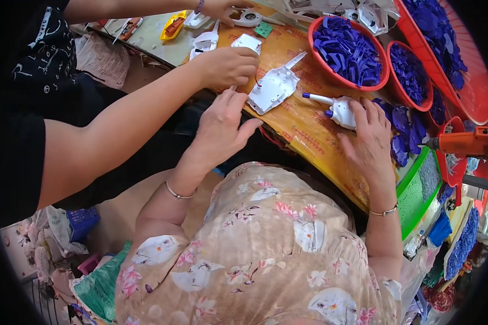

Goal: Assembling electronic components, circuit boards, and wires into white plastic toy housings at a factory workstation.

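Observation:
My right hand (pixel 370 130) lies over a white plastic housing (pixel 342 112) with a thin neck and dark blue ends, its fingers and thumb around the near side. My left hand (pixel 222 124) hovers by the table's edge with the thumb spread from the fingers, and I see nothing held in it. Nearest to it is a larger white half-shell (pixel 274 89) with a pointed handle, lying inner side up. A person beside me has a hand (pixel 230 67) just beyond my left fingertips, close to a small white part (pixel 247 43).
Red baskets of blue plastic pieces (pixel 348 51) stand at the far right, with loose blue parts (pixel 406 130) near my right hand. A green tray (pixel 420 184) and an orange power screwdriver (pixel 463 143) are at the right. Yellow sheeting (pixel 314 135) covers the table.

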Motion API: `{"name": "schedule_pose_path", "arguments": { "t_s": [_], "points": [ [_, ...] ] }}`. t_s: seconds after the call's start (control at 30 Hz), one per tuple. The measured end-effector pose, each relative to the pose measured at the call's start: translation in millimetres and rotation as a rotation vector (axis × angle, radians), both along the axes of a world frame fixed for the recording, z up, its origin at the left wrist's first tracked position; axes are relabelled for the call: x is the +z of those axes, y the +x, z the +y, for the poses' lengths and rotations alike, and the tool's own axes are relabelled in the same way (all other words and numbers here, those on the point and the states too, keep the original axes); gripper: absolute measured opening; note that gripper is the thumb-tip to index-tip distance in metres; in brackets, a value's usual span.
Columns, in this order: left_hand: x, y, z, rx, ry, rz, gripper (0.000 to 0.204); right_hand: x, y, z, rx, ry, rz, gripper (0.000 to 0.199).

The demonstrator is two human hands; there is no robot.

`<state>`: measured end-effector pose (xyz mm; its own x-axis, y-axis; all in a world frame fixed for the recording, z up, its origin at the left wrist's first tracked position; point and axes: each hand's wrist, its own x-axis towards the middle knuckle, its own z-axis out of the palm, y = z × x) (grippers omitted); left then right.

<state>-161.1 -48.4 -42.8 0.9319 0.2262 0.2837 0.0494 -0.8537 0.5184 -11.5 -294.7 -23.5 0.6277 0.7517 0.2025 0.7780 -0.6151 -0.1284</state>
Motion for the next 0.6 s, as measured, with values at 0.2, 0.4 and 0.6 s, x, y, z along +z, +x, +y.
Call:
{"name": "schedule_pose_path", "arguments": {
  "t_s": [0.2,0.4,0.6],
  "points": [
    [-8,19,-13,0.106,0.109,0.039,0.043,-4,2,-15,-0.087,0.000,0.016,0.055],
    [-16,38,-15,0.122,0.171,-0.024,0.059,-3,-17,-49,-0.203,0.048,0.044,0.052],
    [-28,45,-14,0.145,0.091,-0.052,0.073,10,-39,-81,-0.461,-0.097,-0.021,0.049]
  ]
}}
